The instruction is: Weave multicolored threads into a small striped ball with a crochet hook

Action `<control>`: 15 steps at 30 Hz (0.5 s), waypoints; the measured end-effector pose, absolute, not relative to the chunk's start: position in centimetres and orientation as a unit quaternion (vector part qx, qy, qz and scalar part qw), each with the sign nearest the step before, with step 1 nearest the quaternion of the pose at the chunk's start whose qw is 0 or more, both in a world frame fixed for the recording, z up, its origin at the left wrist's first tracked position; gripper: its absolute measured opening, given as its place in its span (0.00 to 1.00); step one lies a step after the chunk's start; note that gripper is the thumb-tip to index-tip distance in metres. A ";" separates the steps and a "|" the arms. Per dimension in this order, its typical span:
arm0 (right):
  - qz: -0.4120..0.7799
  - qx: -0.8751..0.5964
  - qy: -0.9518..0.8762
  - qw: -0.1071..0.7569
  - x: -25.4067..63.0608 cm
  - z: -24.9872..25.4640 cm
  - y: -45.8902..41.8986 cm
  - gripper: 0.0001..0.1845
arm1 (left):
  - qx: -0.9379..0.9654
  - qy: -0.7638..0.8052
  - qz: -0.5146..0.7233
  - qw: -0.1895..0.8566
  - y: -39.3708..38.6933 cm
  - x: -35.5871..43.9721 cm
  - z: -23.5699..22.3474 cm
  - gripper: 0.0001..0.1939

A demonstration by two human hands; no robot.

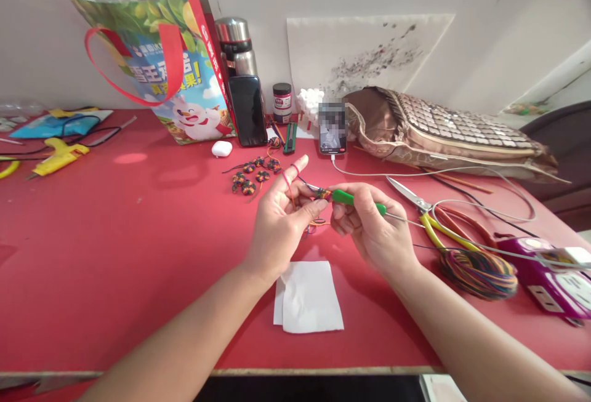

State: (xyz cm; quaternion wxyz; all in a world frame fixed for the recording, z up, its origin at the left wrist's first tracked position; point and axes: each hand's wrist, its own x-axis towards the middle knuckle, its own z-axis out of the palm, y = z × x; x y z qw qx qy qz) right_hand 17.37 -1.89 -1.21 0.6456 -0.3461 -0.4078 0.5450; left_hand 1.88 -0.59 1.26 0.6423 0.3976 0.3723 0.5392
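Observation:
My right hand (376, 223) is closed around the green handle of a crochet hook (354, 200). The hook's metal tip reaches into a small multicoloured crochet piece (324, 194). My left hand (289, 211) pinches that piece between thumb and fingers, with its index finger raised. Yarn (287, 183) loops over the raised finger and runs down into the palm. Loose yarn strands hang below the piece. Beyond my left hand lie several small crocheted flower-like pieces (249, 188) in the same mixed colours. A coil of multicoloured yarn (480, 274) lies at the right.
A folded white tissue (311, 297) lies before me on the red table (138, 254). Scissors (415, 196) and a purple power strip (540, 273) are at right. A charging phone (332, 128), dark phone (248, 109), gift bag (161, 69) and sequined bag (452, 125) stand behind; a yellow glue gun (60, 154) lies left.

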 end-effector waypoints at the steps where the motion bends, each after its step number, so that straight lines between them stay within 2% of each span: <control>1: 0.545 -0.350 -0.404 0.646 17.4 -1.2 -1.9 0.20 | 0.397 0.372 0.540 0.642 -0.6 1.9 1.3 0.38; 10: 0.569 -0.364 -0.372 0.637 17.2 -0.1 -1.9 0.22 | 0.377 0.369 0.543 0.653 -0.5 1.8 1.3 0.41; 15: 0.573 -0.365 -0.380 0.628 17.3 0.1 -1.9 0.24 | 0.381 0.371 0.546 0.647 -0.6 1.9 1.2 0.39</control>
